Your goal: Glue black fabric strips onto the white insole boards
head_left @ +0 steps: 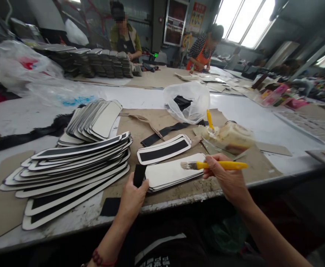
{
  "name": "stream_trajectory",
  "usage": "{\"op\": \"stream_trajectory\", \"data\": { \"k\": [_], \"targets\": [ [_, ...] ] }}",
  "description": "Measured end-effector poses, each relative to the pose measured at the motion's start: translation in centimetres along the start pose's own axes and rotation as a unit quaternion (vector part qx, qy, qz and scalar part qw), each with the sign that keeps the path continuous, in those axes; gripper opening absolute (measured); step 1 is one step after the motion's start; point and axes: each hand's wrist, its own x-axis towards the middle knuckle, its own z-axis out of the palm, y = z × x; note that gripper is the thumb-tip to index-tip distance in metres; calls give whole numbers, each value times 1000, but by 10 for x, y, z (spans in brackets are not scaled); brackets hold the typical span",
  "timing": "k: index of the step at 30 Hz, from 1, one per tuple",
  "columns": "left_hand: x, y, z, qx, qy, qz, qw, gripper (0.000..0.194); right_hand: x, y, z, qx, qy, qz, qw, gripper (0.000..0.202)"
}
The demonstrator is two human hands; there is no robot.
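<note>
My right hand grips a yellow-handled brush, its bristles over a small stack of white curved panels. At the left end of that stack, my left hand is closed on a black strip. Just behind lie panels with a black strip on top. A large fanned pile of white panels with black strips is on the left, with plain white panels behind it. To the right, a second yellow brush stands in a glue-smeared container.
A plastic bag with black material sits behind the panels. More plastic bags are at the back left. Two people work across the table, near stacked dark pieces. The table's front edge runs close to my hands.
</note>
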Motion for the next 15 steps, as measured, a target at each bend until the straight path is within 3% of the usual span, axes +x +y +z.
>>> {"op": "stream_trajectory", "data": {
  "k": [4,7,11,15],
  "targets": [
    [-1,-3,2,-17,-5,13,1000,40,-7,8,55,125,-85,66,986,33],
    [-2,-3,4,-19,-1,16,1000,36,-8,14,72,101,-114,78,985,33],
    [-2,-1,6,4,-2,-5,1000,28,1,24,43,-40,-58,8,997,30],
    [-1,1,6,12,1,-23,1000,21,15,31,-7,-212,15,-92,973,29]
  ]
}}
